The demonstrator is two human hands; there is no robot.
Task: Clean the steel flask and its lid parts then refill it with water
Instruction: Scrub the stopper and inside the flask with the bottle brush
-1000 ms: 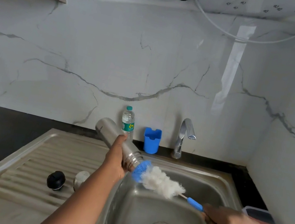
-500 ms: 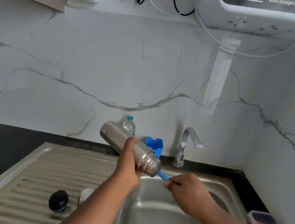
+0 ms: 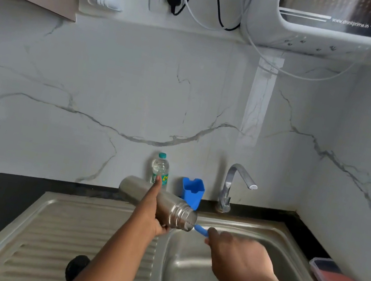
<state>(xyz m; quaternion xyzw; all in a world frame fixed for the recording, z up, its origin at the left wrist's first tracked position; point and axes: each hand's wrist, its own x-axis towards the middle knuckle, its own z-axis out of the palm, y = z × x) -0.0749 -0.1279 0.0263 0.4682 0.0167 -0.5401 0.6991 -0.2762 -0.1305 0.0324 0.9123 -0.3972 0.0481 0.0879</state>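
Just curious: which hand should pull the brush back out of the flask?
Right. The right hand already grips the brush handle at the flask mouth; the left hand holds the flask.

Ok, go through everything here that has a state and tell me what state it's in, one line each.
Steel flask: lid off, tilted, mouth toward the basin, gripped by the left hand.
Bottle brush: head inside the flask, only the blue handle showing, held by the right hand.
Tap: no water running.
Black lid part: off, lying on the drainboard.
Plastic bottle: capped, upright.
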